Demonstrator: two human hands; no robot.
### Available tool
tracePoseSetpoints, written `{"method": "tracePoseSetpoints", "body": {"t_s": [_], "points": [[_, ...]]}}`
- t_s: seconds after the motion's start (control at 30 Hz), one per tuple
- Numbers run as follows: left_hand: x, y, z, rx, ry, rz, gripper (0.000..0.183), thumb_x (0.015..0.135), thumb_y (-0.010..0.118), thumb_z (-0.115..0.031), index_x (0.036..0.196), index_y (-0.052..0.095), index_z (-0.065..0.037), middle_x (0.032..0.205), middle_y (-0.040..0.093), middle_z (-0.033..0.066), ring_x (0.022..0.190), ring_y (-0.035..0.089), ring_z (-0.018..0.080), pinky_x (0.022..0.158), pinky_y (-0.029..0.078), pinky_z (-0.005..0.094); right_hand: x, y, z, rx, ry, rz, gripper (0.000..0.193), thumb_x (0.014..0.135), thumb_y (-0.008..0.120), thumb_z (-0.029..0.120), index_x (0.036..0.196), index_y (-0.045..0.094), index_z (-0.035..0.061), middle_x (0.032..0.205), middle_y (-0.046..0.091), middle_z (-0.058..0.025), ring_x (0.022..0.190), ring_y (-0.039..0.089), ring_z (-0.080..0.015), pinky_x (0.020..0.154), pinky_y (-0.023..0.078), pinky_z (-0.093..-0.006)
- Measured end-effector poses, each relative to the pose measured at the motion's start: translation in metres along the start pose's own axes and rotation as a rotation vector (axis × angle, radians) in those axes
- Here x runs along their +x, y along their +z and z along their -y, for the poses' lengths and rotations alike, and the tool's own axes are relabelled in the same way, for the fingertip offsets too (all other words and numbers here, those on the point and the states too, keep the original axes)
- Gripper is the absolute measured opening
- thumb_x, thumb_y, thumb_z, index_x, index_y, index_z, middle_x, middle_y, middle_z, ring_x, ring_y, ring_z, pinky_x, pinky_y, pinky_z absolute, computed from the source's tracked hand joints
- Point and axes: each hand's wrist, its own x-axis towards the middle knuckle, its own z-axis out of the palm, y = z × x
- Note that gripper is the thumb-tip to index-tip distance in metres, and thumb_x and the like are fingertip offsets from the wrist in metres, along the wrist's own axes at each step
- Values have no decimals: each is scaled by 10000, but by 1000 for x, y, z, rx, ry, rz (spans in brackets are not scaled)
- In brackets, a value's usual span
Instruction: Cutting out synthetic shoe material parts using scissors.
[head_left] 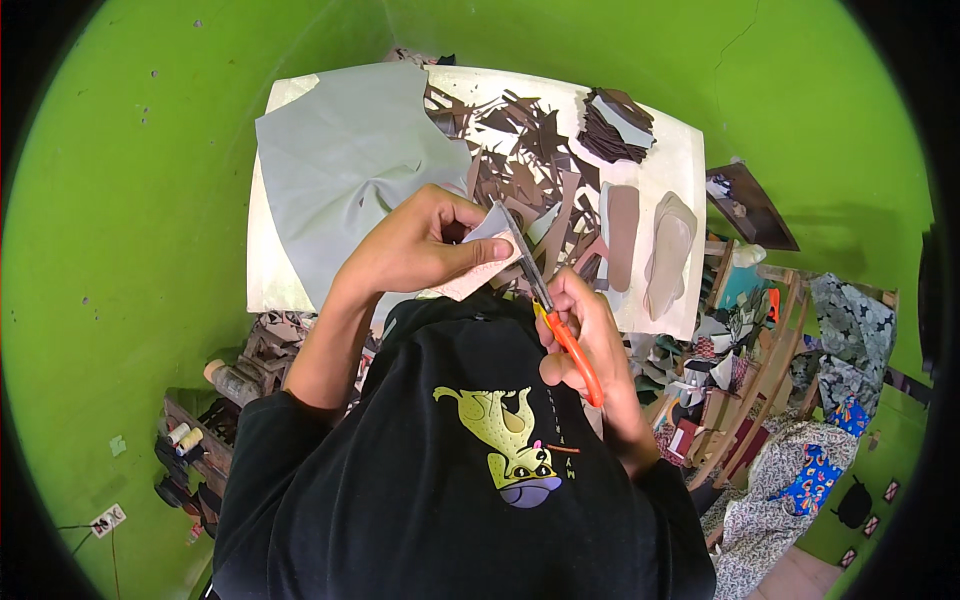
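My left hand (425, 245) pinches a small piece of sheet material between thumb and fingers, grey at its upper part. A pale cream piece (468, 284) lies with it under the thumb; I cannot tell if the two are one. My right hand (590, 325) grips scissors (572, 355) with orange and yellow handles. Their dark blades point up and away, along the right edge of the held piece. Both hands are in front of my chest, above the near edge of the white table (675, 150).
A large grey sheet (345, 170) covers the table's left. Dark brown offcuts (530, 140) lie heaped in the middle. A stack of dark cut pieces (615, 125), a brown sole-shaped piece (622, 235) and pale sole-shaped pieces (670, 250) lie right. A cluttered wooden rack (765, 385) stands beyond.
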Motion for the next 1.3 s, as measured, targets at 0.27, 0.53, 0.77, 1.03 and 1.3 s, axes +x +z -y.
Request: {"method": "tracePoseSetpoints", "body": {"t_s": [0.27,0.53,0.77,1.03,1.3], "points": [[2,2,9,-13,6,7,286,921,722,-188,716,642,-5,569,396,-92,535,300,13,447,218,261,1,0,5,-5,43,27,876,485,914,618,925,438,29,641,486,3,567,468,-79,539,389,-239],[4,-5,16,-16,49,58,353,915,732,-208,645,591,-29,552,376,-98,517,289,6,439,200,263,7,-4,-5,-70,-62,45,937,491,901,649,995,451,0,702,499,-49,630,481,-127,580,401,-287],[4,-1,11,-12,-9,61,414,916,731,-210,599,521,-45,542,341,-103,509,274,8,436,189,268,12,-2,-11,34,-128,101,1048,452,878,708,1058,427,-18,804,511,-79,708,483,-168,634,414,-324],[5,-4,16,-5,76,96,433,912,735,-237,594,511,-49,538,336,-102,507,267,7,434,189,272,7,1,4,100,-13,67,917,457,908,659,943,468,18,658,477,15,583,445,-49,506,326,-227],[5,-5,15,-45,30,82,365,902,748,-253,655,606,-24,540,400,-92,508,308,6,434,214,258,14,7,-7,451,-148,-73,912,485,901,644,1018,491,28,732,563,2,608,505,-41,548,388,-179]]}}
